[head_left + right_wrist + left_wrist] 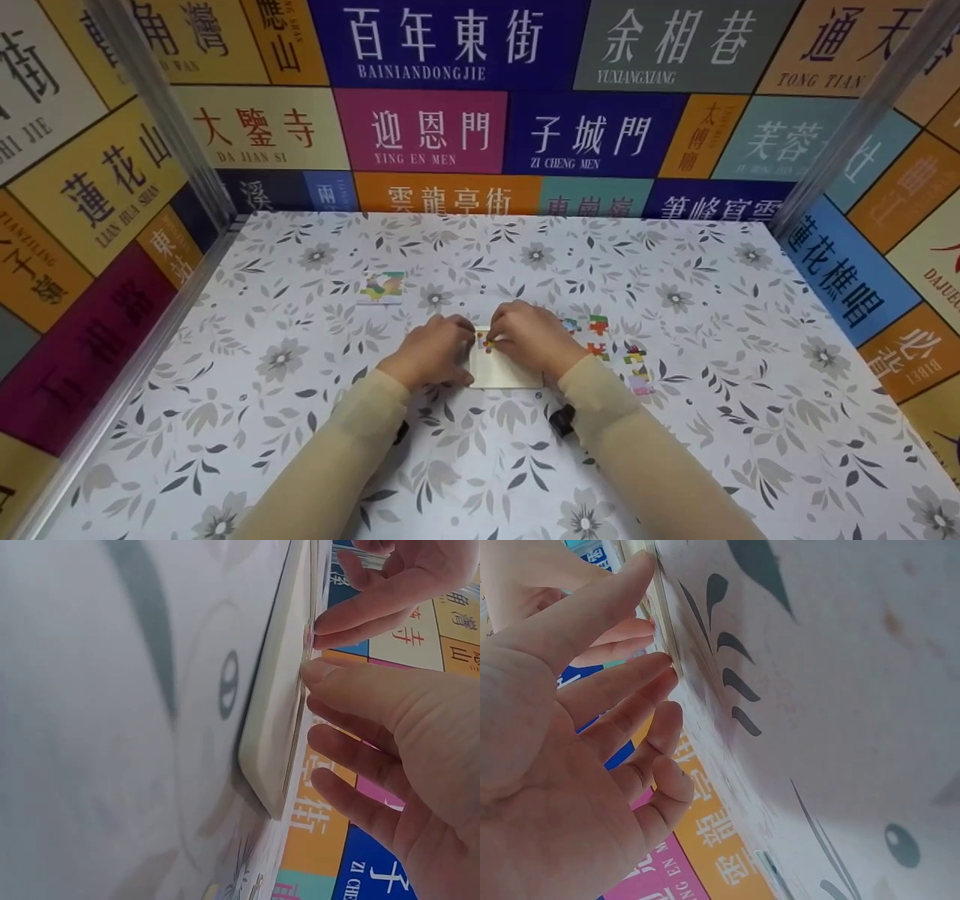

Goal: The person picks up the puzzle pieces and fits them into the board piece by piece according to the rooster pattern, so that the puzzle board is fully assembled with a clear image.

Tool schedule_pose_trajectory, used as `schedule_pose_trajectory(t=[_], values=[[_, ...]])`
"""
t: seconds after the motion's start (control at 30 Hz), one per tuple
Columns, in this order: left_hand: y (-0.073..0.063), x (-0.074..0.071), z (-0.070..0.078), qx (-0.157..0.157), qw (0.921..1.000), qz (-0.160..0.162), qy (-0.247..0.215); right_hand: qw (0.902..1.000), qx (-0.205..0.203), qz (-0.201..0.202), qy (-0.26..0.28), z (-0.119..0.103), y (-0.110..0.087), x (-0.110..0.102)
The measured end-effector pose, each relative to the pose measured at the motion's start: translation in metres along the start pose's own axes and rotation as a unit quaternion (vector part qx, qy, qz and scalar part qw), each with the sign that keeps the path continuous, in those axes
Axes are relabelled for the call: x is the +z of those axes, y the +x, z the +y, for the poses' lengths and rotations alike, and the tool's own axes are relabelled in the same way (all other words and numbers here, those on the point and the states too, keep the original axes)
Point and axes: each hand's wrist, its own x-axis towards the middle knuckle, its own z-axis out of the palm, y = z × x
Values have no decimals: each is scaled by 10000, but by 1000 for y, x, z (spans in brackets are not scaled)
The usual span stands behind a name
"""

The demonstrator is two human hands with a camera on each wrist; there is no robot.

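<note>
Since the puzzle piece (486,344) looks light, stiff and maybe fragile at the tabs, I'd grip its edges; right hand (531,337) fingers pinch it at the tray (506,376)'s far-left corner, left hand (433,352) fingers spread against the left side.

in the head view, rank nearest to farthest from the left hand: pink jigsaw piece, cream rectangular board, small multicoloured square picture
From the left hand:
1. Cream rectangular board: at its fingertips, on its right.
2. Small multicoloured square picture: farther back, to its left.
3. Pink jigsaw piece: well to its right, past the board.
</note>
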Motion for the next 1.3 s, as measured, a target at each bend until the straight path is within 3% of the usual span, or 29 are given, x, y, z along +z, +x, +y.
schedule_pose_trajectory(t=[0.3, 0.6, 0.83, 1.07, 1.3], values=[[0, -1, 1, -37, 10000, -1, -11, 9996, 227, -80, 173, -2, 6, 0], [1, -1, 4, -96, 9999, -99, 66, 9988, 413, 63, 269, 2, -3, -3], [-1, -1, 3, 57, 9999, -28, 112, 9973, 676, 174, 218, 10, -15, -6], [0, -2, 5, -76, 9998, -128, 128, 9934, 1098, 9, 316, 17, -25, -15], [0, -1, 6, -175, 9996, -166, 132, 9923, 1213, -103, 214, 23, -34, -25]])
